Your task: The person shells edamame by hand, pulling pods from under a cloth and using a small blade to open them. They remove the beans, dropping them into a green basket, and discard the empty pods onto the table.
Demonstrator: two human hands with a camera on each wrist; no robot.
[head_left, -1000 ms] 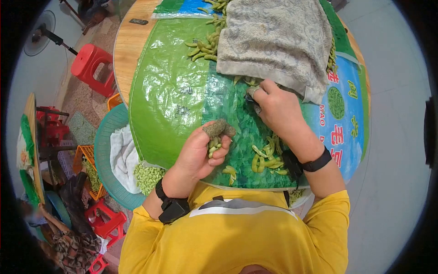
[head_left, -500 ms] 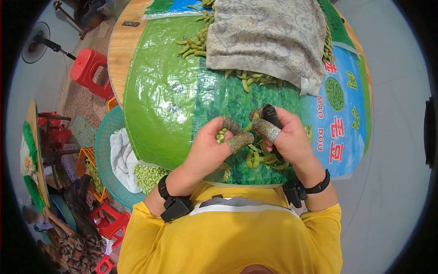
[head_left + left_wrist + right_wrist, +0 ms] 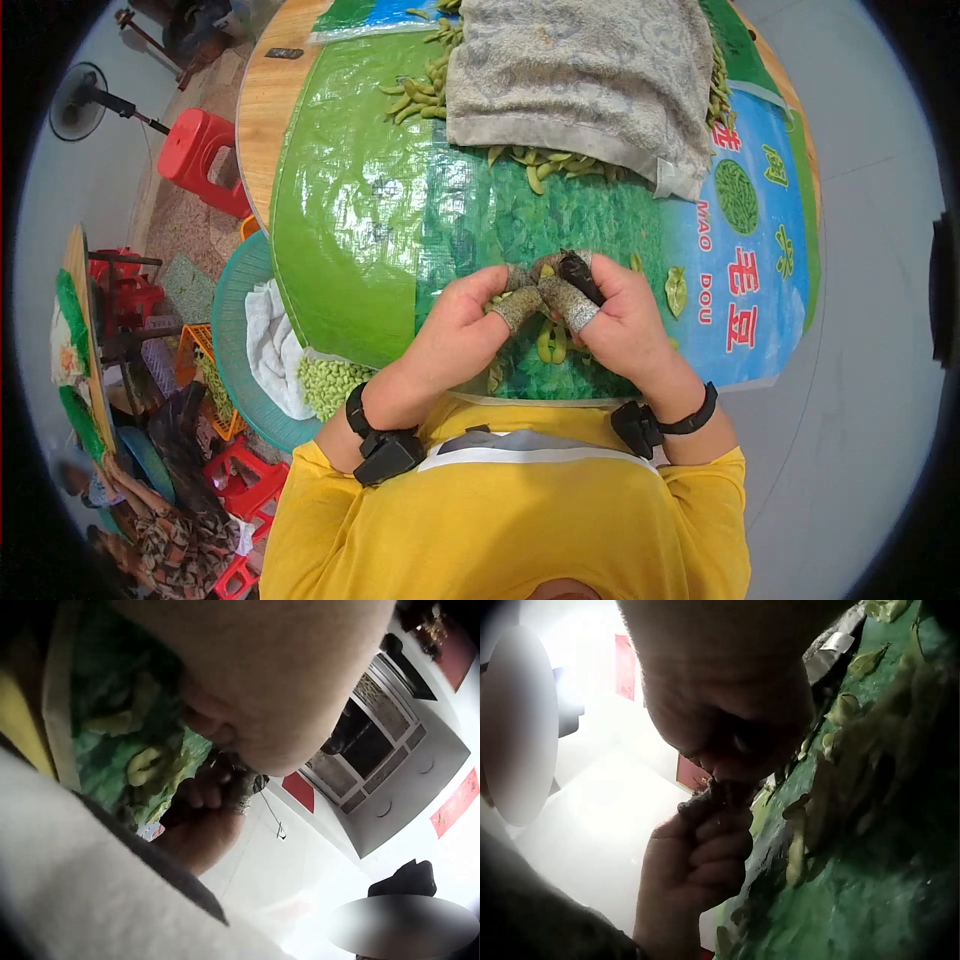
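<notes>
In the head view both hands meet over the green printed sheet point(image 3: 350, 250), fingertips together. Wraps of grey-brown tape cover the thumbs and forefingers, and a black piece point(image 3: 580, 277) sits on a finger of the right hand. A green soybean pod point(image 3: 547, 271), mostly hidden by the fingers, is pinched between the left hand point(image 3: 460, 325) and the right hand point(image 3: 628, 320). Just below them lie split, pale green hulls point(image 3: 551, 343); the left wrist view shows hulls point(image 3: 144, 766) too. The right wrist view shows the left hand's fingers point(image 3: 720, 859) curled inward.
A grey towel point(image 3: 580, 75) covers a heap of unshelled pods point(image 3: 538, 175) at the far side. Left of the table stands a teal basin point(image 3: 230, 350) with a white cloth point(image 3: 275, 350) and shelled beans point(image 3: 332, 385). Red stools point(image 3: 195, 150) stand farther left.
The right hand has come back from the pods by the towel to meet the left hand. The left hand has turned, its thumb and forefinger now against the right's, and the shelled beans in it are mostly hidden.
</notes>
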